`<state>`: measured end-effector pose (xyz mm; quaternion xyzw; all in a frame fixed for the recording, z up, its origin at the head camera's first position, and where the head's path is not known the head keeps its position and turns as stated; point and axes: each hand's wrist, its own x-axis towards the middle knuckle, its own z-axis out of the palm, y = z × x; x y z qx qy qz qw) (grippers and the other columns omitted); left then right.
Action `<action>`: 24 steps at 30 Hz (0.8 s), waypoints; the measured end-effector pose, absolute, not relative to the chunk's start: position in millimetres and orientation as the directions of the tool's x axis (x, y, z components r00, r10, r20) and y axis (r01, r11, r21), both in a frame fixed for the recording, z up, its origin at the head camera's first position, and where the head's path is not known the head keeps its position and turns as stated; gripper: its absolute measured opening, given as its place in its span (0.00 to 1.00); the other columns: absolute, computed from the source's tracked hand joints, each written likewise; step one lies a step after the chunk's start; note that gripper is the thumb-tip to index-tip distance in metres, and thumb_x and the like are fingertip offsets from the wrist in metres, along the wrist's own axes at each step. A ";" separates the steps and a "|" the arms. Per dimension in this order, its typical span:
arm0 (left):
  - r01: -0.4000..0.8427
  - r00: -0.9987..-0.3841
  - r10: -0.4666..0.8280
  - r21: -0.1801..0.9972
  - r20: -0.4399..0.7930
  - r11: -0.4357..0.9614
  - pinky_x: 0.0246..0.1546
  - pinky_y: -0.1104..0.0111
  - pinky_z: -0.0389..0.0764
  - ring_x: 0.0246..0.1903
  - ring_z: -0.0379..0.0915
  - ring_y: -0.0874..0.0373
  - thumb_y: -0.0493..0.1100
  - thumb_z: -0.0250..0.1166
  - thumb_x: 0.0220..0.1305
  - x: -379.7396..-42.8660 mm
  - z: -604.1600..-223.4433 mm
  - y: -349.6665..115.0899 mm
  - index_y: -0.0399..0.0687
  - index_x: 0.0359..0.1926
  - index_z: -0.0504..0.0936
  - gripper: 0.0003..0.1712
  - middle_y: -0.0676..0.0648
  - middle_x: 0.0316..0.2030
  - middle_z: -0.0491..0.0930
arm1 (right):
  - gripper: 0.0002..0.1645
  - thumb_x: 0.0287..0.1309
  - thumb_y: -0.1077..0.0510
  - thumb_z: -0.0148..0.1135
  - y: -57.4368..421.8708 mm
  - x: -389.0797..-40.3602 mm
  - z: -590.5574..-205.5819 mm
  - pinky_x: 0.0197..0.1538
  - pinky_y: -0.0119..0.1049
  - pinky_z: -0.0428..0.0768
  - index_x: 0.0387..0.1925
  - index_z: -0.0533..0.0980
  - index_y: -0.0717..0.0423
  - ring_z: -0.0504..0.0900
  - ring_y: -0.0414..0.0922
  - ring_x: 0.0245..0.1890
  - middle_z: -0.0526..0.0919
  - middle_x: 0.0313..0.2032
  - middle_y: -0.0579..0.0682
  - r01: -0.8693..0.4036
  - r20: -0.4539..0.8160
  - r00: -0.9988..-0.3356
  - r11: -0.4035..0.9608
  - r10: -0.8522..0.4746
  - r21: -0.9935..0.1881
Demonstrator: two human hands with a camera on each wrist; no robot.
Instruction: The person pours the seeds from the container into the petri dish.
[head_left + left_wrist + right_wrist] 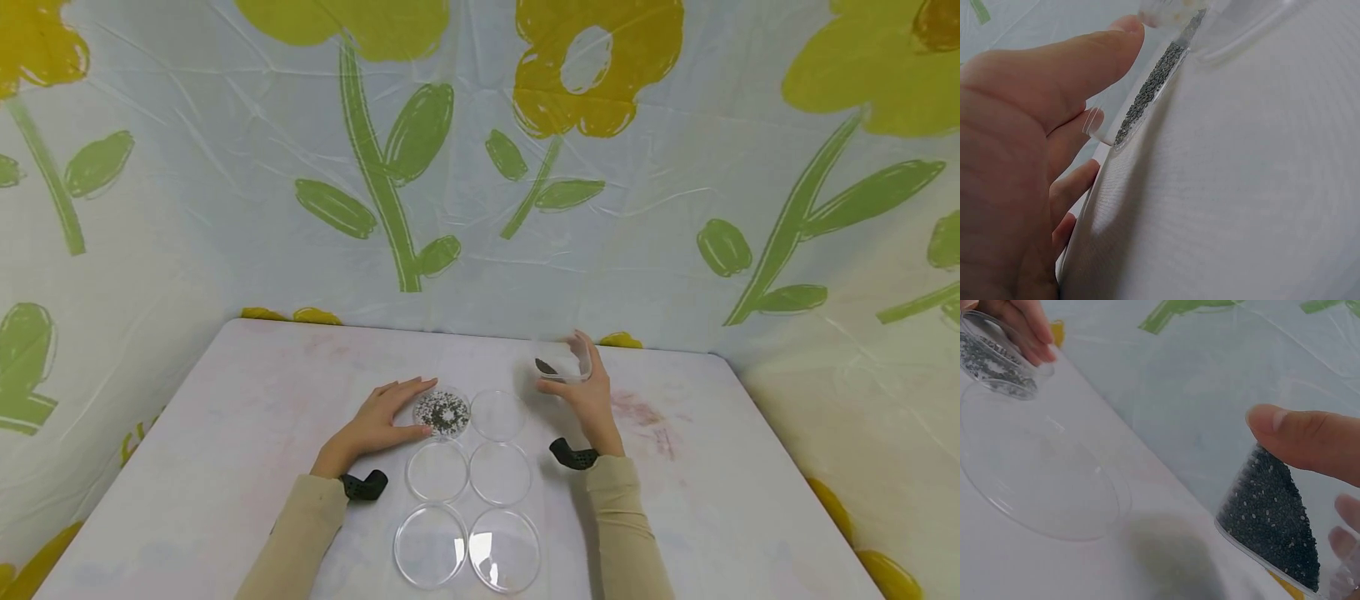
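Observation:
My left hand rests on the table around a clear petri dish, its thumb and fingers at opposite sides of the rim. Small dark seeds are scattered over the bottom of this dish. Raised above the table, my right hand grips a clear plastic container between thumb and fingers. The container is tilted, and many dark seeds are heaped toward its lower side. Beside the seeded dish lies a bare petri dish, just left of the container.
Two more petri dishes, a left one and a right one, form the middle row. Nearest me are another pair, left and right. They stand on a white table, with a flower-printed cloth hanging behind its far edge.

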<state>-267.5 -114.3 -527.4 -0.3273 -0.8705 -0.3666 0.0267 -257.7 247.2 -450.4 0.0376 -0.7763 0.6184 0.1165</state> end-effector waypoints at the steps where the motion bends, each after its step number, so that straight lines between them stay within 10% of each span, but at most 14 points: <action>1: 0.589 -0.784 0.549 0.621 0.288 0.517 0.70 0.47 0.49 0.72 0.56 0.48 0.59 0.69 0.59 -267.4 -527.3 -114.6 0.52 0.74 0.65 0.45 0.45 0.70 0.65 | 0.63 0.39 0.64 0.83 250.8 -258.1 -451.7 0.71 0.53 0.56 0.75 0.58 0.46 0.56 0.48 0.73 0.64 0.71 0.53 -0.189 0.215 -0.972 0.235 0.092 -0.954; 24: 0.579 -0.791 0.542 0.633 0.282 0.515 0.70 0.46 0.48 0.71 0.56 0.46 0.60 0.69 0.59 -267.3 -529.0 -114.7 0.53 0.74 0.65 0.45 0.44 0.70 0.65 | 0.66 0.45 0.61 0.80 282.3 -256.3 -484.4 0.72 0.49 0.52 0.78 0.48 0.57 0.53 0.51 0.74 0.59 0.73 0.57 -0.101 0.130 -0.986 0.250 0.104 -0.963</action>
